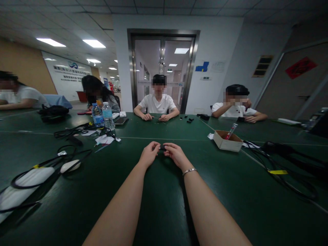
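Observation:
Both my hands meet over the green tabletop [164,191], in the middle of the view. Between their fingertips is a small black object [162,148] with a light glint at its left end; its kind is too small to make out. My left hand [149,153] is closed, pinching at the left end of this object. Thumb and fingers of my right hand [176,154] are closed on its right part. Fingers cover much of the object. A silver bracelet [190,171] circles my right wrist.
Rightward stands a small open box [227,145] with a clear-and-red tube [231,131]. Black cables [294,184] lie beyond it. On the left are water bottles [108,116], papers [104,140], a white mouse [70,166] and cables. Across the table, a person [159,102] sits near small black pieces [189,121].

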Demonstrator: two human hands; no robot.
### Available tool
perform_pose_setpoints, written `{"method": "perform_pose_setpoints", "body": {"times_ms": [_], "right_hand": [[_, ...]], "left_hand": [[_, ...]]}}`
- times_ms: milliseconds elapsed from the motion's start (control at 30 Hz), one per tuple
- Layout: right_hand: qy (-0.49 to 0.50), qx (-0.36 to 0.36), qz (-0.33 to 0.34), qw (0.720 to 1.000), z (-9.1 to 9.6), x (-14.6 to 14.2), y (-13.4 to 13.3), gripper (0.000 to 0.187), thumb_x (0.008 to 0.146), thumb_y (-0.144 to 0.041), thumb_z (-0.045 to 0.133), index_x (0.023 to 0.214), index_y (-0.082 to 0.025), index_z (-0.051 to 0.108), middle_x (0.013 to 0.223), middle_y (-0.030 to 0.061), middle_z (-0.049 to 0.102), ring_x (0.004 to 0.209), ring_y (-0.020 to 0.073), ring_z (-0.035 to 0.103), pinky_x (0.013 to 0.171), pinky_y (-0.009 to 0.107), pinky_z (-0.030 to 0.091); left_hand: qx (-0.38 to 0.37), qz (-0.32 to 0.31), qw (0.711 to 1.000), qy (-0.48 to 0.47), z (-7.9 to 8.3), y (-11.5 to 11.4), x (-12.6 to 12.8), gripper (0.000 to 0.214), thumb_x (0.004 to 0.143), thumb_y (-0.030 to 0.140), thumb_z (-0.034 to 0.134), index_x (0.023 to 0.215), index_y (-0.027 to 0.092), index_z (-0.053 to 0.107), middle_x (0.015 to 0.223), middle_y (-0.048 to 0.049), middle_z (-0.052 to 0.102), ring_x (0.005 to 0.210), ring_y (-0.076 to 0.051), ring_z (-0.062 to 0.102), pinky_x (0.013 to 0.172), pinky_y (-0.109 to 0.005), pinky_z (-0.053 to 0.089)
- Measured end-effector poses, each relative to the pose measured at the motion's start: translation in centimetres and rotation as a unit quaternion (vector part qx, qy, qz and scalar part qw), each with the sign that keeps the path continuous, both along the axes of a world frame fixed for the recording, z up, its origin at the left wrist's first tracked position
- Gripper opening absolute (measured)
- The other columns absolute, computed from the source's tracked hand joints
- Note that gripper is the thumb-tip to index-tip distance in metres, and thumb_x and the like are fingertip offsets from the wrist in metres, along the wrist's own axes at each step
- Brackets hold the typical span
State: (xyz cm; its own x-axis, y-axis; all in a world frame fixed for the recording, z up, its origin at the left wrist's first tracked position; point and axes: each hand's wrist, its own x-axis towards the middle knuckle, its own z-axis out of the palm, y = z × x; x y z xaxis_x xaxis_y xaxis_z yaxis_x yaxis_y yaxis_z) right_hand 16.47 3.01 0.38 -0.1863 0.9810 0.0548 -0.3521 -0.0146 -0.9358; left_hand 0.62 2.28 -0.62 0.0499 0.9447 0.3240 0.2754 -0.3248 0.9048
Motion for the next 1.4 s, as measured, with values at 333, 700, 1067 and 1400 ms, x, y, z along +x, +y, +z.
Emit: {"method": "perform_pose_setpoints", "body": {"times_ms": [333,700,1067,1400], "right_hand": [[-0.002,-0.003,-0.009,1.0,0.08,-0.08,-0.09,0.015,0.071,-0.009,0.068,0.086,-0.012,0.069,0.07,0.0044,0.067,0.054,0.0098,0.06,0.053,0.019,0.051],[-0.005,-0.007,-0.01,1.0,0.17,-0.07,-0.11,0.015,0.07,-0.01,0.07,0.085,-0.012,0.069,0.068,0.0037,0.066,0.054,0.0098,0.06,0.053,0.019,0.052],[-0.011,-0.006,-0.013,1.0,0.29,-0.03,-0.3,0.015,0.071,-0.009,0.069,0.085,-0.013,0.069,0.065,0.0023,0.064,0.054,0.0099,0.06,0.051,0.018,0.051],[-0.003,-0.004,-0.016,1.0,0.16,0.03,-0.12,0.017,0.068,-0.013,0.073,0.085,-0.012,0.067,0.065,0.003,0.064,0.056,0.011,0.06,0.052,0.019,0.05]], "left_hand": [[-0.004,0.004,1.0,0.009,0.19,-0.21,-0.07,0.031,0.085,0.045,0.049,0.095,0.019,0.061,0.072,0.0,0.059,0.059,-0.011,0.053,0.054,-0.021,0.043],[-0.009,0.009,1.0,0.007,0.51,-0.45,0.05,0.033,0.086,0.045,0.045,0.095,0.019,0.061,0.067,0.0008,0.058,0.054,-0.01,0.052,0.053,-0.021,0.04],[-0.036,0.035,0.999,-0.015,0.25,-0.13,0.11,0.028,0.088,0.044,0.041,0.099,0.02,0.05,0.061,0.0027,0.059,0.049,-0.01,0.052,0.051,-0.021,0.038],[-0.036,0.01,0.999,-0.028,0.49,-0.47,0.07,0.015,0.08,0.025,0.047,0.093,0.019,0.05,0.068,0.001,0.063,0.051,-0.01,0.054,0.053,-0.021,0.04]]}}
